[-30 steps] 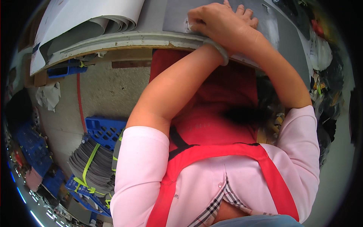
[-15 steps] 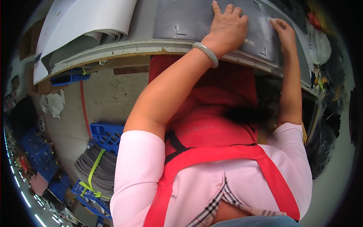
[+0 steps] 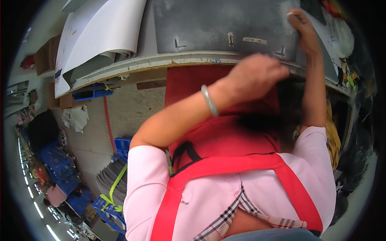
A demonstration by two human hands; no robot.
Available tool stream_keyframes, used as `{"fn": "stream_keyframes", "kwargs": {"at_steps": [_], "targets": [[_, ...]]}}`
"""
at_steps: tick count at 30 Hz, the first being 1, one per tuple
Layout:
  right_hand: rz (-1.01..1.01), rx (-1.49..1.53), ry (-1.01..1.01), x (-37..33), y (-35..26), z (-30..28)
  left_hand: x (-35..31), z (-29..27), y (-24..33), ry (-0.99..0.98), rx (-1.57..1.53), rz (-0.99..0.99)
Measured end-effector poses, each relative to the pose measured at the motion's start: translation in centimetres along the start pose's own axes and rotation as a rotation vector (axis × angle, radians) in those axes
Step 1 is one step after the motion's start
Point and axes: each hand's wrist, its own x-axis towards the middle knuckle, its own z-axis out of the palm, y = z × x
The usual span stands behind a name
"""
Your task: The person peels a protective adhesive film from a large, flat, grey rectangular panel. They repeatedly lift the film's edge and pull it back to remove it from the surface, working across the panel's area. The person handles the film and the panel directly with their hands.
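Note:
A dark grey flat sheet (image 3: 201,24) lies on the worktable, with L-shaped and straight slots near its close edge and pale smudges toward its right. My right hand (image 3: 302,27) is over the sheet's right side, its fingers closed in a pinch. A tiny white bit (image 3: 290,14) shows at the fingertips; its kind is too small to make out. My left hand (image 3: 257,76), a pale bangle on its wrist, hovers off the sheet just on my side of the table's front edge. Motion smears its fingers, so their pose is unclear.
Large white sheets (image 3: 102,28) with curled ends lie at the table's left. The table's front edge (image 3: 161,62) runs across before me. Below left, a strapped stack of grey sheets (image 3: 110,176) sits by blue crates (image 3: 60,164). Clear plastic bags (image 3: 341,40) hang about at the right.
My left hand has lifted off the grey sheet and come back toward my body, uncovering two slots. My right hand stays at the sheet's right side, fingers more curled. The view has shifted slightly.

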Motion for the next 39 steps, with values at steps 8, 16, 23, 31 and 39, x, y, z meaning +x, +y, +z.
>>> {"fn": "stream_keyframes", "kwargs": {"at_steps": [8,16,23,31,39], "targets": [[-0.238,0.216,0.083,0.2,-6.5,4.7,0.2,-2.1,-1.1,-0.410,0.324,-0.625],[-0.138,0.625,0.178,-0.4,-2.1,2.7,0.0,-6.4,-6.9,-0.297,-0.023,-0.476],[-0.075,0.651,0.201,-1.8,-0.8,1.9,0.1,-6.1,-7.0,-0.245,0.129,-0.300],[-0.102,0.723,0.358,-1.9,-4.0,6.6,7.1,6.7,-7.6,-0.392,0.265,-0.127],[-0.037,0.614,0.548,-5.3,-7.1,1.5,8.8,-4.2,-13.8,0.001,0.006,-0.406]]}}
